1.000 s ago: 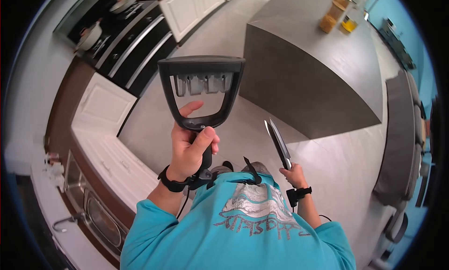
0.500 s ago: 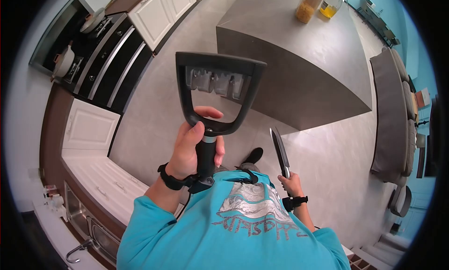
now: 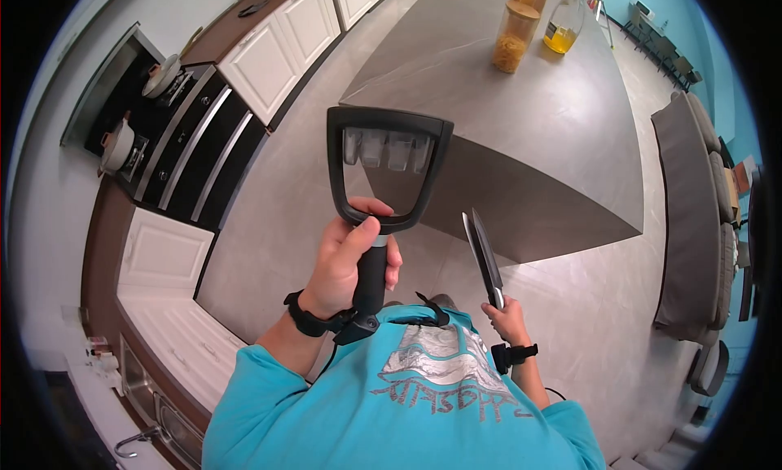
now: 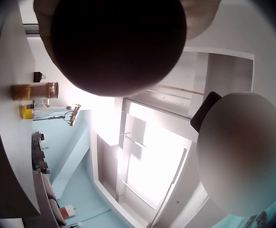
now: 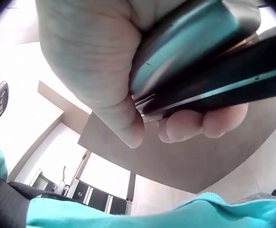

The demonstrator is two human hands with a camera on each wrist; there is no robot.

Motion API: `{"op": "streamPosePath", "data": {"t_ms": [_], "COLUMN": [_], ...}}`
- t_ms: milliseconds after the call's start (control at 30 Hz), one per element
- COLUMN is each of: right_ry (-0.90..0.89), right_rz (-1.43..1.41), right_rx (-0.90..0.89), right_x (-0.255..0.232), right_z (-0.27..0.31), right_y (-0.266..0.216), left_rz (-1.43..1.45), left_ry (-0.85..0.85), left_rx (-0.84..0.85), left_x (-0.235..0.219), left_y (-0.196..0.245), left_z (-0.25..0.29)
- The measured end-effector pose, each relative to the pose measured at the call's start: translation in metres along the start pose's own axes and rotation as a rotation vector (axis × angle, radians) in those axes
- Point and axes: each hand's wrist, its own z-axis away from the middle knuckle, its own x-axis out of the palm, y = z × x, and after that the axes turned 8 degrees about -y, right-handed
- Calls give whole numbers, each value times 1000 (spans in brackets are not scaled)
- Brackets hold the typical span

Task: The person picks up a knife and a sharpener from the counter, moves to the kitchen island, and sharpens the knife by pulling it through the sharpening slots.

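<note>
My left hand (image 3: 334,266) grips the black handle of a knife sharpener (image 3: 371,278) in the head view, thumb near the grey ring at its neck. The sharpener stands upright, its D-shaped frame on top with several clear slotted pieces inside. In the left wrist view the sharpener's dark handle end (image 4: 119,42) fills the top. Lower on the right, my right hand (image 3: 511,322) holds two knives (image 3: 489,266) together, blades pointing up and away. The right wrist view shows their shiny dark handles (image 5: 190,52) side by side between thumb and curled fingers.
A grey island (image 3: 456,103) stands in front, with pasta jars (image 3: 511,46) and a glass bottle of yellow liquid (image 3: 560,38) on it. Left are a stove (image 3: 134,136) with pots, white cabinets (image 3: 163,246) and a sink (image 3: 138,380). A grey sofa (image 3: 684,226) is at right.
The view has shifted over the island. My left hand with the sharpener has moved a little to the right in the head view; the right hand keeps its hold on the knives.
</note>
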Motion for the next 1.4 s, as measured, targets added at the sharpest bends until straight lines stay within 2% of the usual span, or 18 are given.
{"op": "streamPosePath", "data": {"t_ms": [67,133,267,400,533,567,600,733,900,1067,1167,1267,1367,1400], "right_ry": [38,55,105,184,234,279,309,400,465,484,470,446,424,419], "right_rz": [-23,-64,-90,-79,-176,-212,-238,-280,-356,-378,-350,-316,-294,-293], "right_rx": [-12,-31,-90,-155,-166,-161,-165,-186,-162,-140,-116,-132,-139,-132], "right_x": [-19,-31,-57,-74,-91,-97,-89,-96,-95,-91,-97,-109,-118,-121], "right_z": [-7,-8,-15,-28,-46,-62,-60,-81,-106,-121,-126,-141,-155,-159], "right_y": [-4,-13,-28,-47,-91,-109,-115,-157,-189,-205,-213,-215,-225,-228], "left_rz": [-83,-87,-67,22,88,157,228,415,430,521,560,558,445,444], "left_ry": [47,130,90,131,47,47,64,-106,-126,-116,-78,-108,-248,-238], "left_rx": [-35,-151,-233,-296,-343,-342,-328,-447,-505,-513,-490,-510,-586,-576], "left_x": [13,23,25,25,-3,-13,-22,-52,-70,-84,-85,-90,-102,-106], "left_y": [-3,-5,-21,-29,-40,-44,-47,-49,-45,-48,-47,-46,-41,-36], "left_z": [-23,-44,-91,-139,-200,-236,-241,-302,-360,-393,-396,-398,-401,-402]}}
